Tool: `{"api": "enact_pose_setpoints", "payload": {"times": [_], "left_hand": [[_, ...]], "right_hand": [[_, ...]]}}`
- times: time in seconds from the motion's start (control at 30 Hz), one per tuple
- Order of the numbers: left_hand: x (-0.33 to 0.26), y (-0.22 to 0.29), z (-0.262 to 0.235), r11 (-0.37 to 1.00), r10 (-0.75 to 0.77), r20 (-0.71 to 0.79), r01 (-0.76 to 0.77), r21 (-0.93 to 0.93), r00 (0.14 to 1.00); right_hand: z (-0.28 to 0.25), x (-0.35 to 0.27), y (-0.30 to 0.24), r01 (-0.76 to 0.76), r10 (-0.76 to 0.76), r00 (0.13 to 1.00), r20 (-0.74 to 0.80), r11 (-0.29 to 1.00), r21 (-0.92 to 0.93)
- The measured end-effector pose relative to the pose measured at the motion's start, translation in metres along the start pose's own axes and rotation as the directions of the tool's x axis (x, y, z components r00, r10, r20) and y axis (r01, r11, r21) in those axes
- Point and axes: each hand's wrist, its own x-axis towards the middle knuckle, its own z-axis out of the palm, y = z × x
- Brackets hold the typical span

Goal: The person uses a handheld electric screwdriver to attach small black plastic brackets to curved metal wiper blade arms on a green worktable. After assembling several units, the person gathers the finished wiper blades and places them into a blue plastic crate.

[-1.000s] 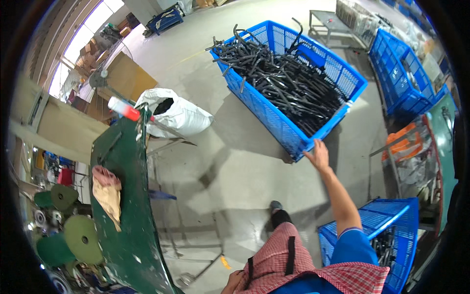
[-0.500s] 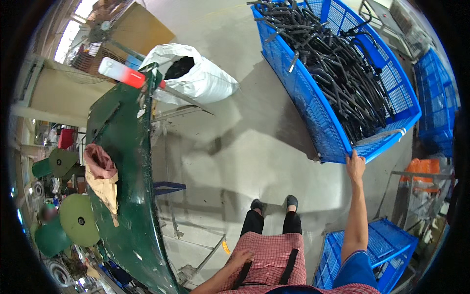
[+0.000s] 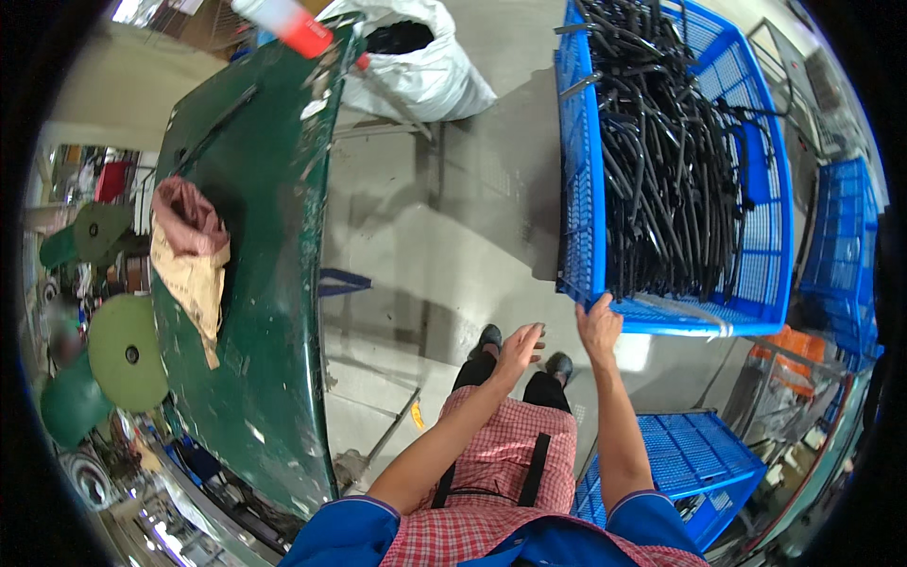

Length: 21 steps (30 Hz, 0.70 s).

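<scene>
A large blue plastic crate with mesh walls stands ahead of me to the right. Inside lies a heap of long, bent black tubes. At the crate's near left corner, my right hand is closed around the rim. My left hand is held in front of my red checked apron, apart from the crate. Its fingers stretch forward with nothing in them.
To my left is a worn green table bearing an open brown paper sack and a red-and-white bottle. A white woven bag stands behind it. Another blue crate sits at my right side; stacked blue crates stand farther right.
The crate has swung round and come nearer my middle, with my right hand still on its rim. My left hand has risen from my apron and reached forward.
</scene>
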Motion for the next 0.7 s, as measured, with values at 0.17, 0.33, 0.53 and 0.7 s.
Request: {"api": "enact_pose_setpoints", "payload": {"times": [0.17,0.33,0.53,0.7], "left_hand": [[-0.015,-0.053,-0.011,0.967,-0.126,-0.123,0.095,-0.235,0.984],[-0.070,-0.070,-0.008,0.917,0.068,-0.290,-0.174,-0.358,0.955],[-0.069,-0.139,-0.008,0.985,0.007,-0.600,-0.110,-0.135,0.800],[-0.052,-0.152,-0.006,0.944,0.319,-0.756,-0.264,0.199,0.571]], "right_hand": [[0.020,-0.050,-0.067,0.157,-0.187,0.975,0.119,0.963,0.221],[0.041,-0.096,-0.096,0.494,-0.581,0.807,0.105,0.762,0.418],[-0.030,-0.154,0.074,0.566,-0.649,0.760,-0.045,0.625,0.537],[-0.004,-0.219,0.188,0.406,-0.505,0.769,0.392,0.860,0.311]]}}
